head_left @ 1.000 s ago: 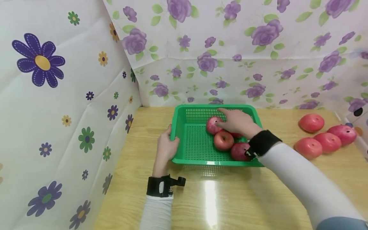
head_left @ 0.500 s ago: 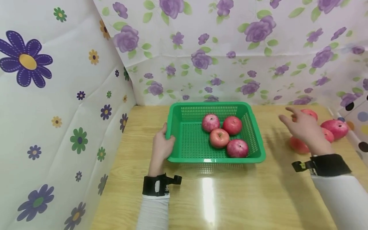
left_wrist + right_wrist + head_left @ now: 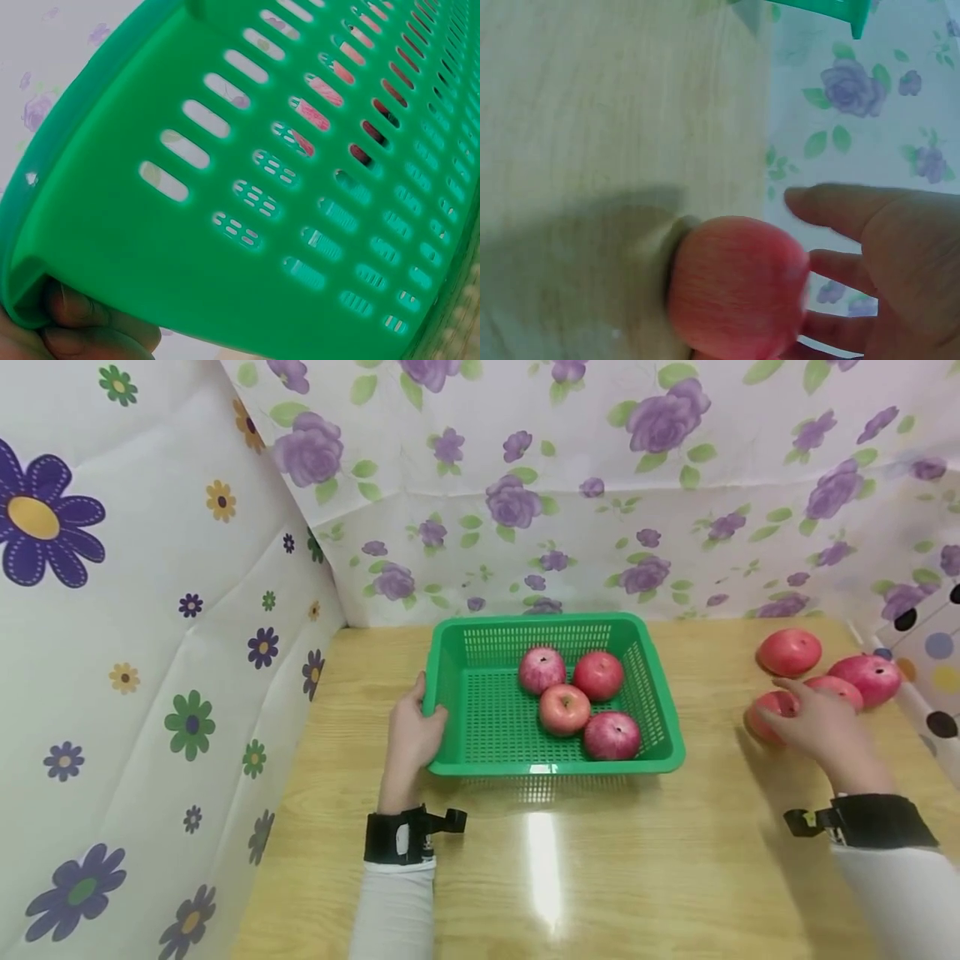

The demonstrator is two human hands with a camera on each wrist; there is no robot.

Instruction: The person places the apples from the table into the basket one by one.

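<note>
Right fingers (image 3: 840, 206) lowered, four fruits (image 3: 565, 710) in basket (image 3: 600, 767)

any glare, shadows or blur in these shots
Head view: a bright glare streak on the table in front of the green basket; left wrist view: the left hand looks dim; right wrist view: hazy and soft, with a shadow left of the apple.

Green basket (image 3: 491, 718) upright, four reddish fruits (image 3: 565, 711) inside; red apple (image 3: 739, 289) well apart, right of it.

Fruits (image 3: 565, 710) in basket (image 3: 480, 769), loose fruits (image 3: 789, 652) to its right
</note>
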